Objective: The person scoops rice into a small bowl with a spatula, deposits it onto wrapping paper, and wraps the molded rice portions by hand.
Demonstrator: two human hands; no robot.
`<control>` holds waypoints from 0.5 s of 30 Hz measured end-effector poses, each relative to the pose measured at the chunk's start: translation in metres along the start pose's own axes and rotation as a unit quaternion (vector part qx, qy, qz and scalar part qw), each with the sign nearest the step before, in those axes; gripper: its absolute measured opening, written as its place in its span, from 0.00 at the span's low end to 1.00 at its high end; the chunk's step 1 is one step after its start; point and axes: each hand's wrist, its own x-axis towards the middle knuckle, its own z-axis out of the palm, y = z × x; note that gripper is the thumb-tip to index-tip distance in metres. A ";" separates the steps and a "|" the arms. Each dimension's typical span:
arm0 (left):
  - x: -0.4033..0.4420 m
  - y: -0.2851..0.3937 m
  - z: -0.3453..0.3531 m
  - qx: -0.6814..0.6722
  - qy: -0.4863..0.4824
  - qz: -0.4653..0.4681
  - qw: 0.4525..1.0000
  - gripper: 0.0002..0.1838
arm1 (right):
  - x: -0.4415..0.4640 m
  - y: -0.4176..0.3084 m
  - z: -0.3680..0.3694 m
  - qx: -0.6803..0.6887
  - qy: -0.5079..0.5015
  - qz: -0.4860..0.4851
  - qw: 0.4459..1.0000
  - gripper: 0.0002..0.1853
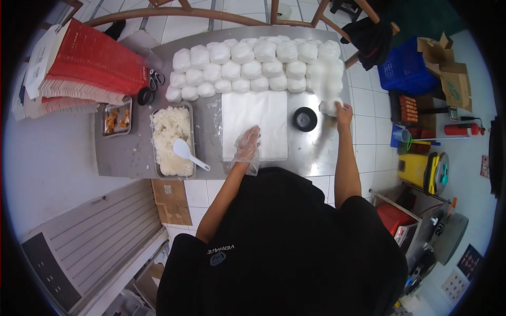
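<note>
My left hand (247, 145), in a clear plastic glove, rests with fingers extended on a stack of white paper sheets (274, 139). At the table's right side, my right hand (344, 112) is bare and grips the edge of a white wrapped bundle (329, 107). That bundle touches or lies very near the right end of several rows of similar white bundles (242, 52); blur there hides the exact contact. Between my hands stands a small round black bowl (304, 119). Left of the paper, a metal tray (193, 124) holds white rice (171, 131) with a white rice paddle (184, 151) lying on it.
The steel table (126, 158) also bears a small tray of orange-brown food (117, 118), black-handled scissors (156, 79), a black container (145, 96) and a tall stack of red and white folded cartons (95, 58). A wooden chair (179, 16) borders the far edge. Blue crates (406, 68) stand right.
</note>
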 end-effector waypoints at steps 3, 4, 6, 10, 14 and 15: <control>-0.001 -0.008 -0.011 0.015 0.024 -0.005 1.000 0.34 | -0.003 0.004 0.001 0.031 0.033 -0.010 0.999 0.34; 0.007 -0.014 -0.010 0.013 0.022 -0.003 1.000 0.34 | -0.001 0.006 0.001 -0.024 0.027 -0.015 0.999 0.36; 0.022 -0.024 -0.001 0.093 0.035 0.095 0.990 0.27 | 0.007 0.000 0.000 -0.080 0.019 -0.027 0.996 0.38; 0.016 0.021 0.048 0.170 -0.071 0.233 0.955 0.22 | -0.003 -0.012 -0.016 -0.047 -0.083 0.040 0.995 0.38; 0.026 0.049 0.105 0.226 -0.134 0.257 0.930 0.19 | -0.063 -0.066 -0.023 0.154 -0.122 0.045 0.979 0.33; 0.026 0.054 0.118 0.260 -0.135 0.258 0.921 0.18 | -0.077 -0.080 -0.022 0.155 -0.122 0.045 0.979 0.33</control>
